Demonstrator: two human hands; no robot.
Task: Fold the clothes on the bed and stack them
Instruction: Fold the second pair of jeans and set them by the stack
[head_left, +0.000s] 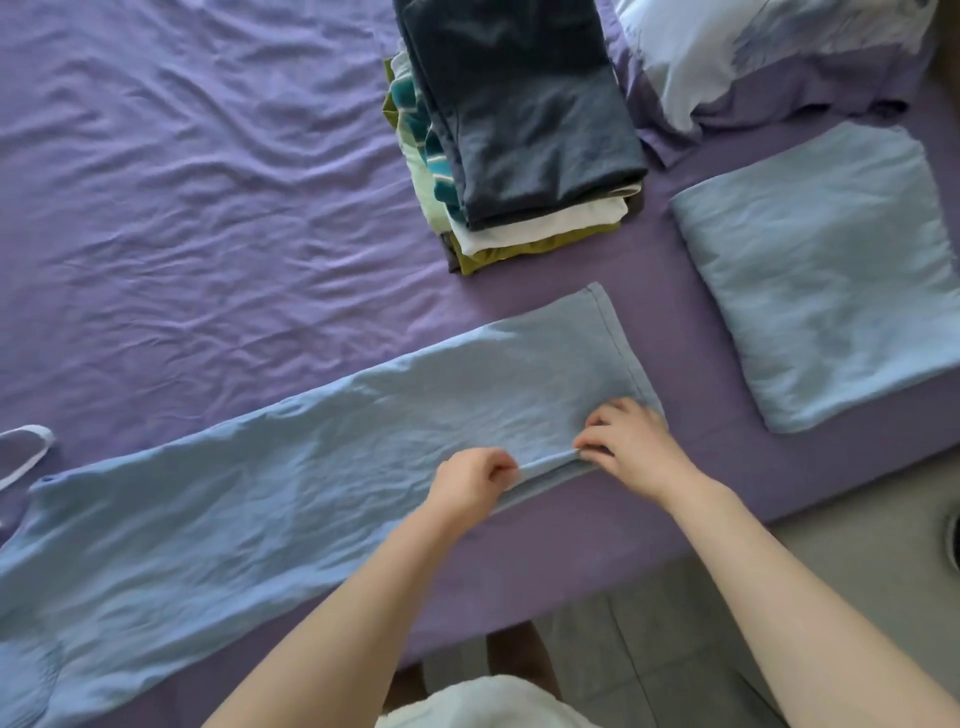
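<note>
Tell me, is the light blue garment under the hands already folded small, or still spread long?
Still spread long: the light blue garment lies stretched across the bed, both hands pinching its near edge.

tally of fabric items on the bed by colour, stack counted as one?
Light blue: 3 - garment being folded, folded piece, pillow
Mixed stack, navy on top: 1
Grey with white trim, left edge: 1
Total: 5
</note>
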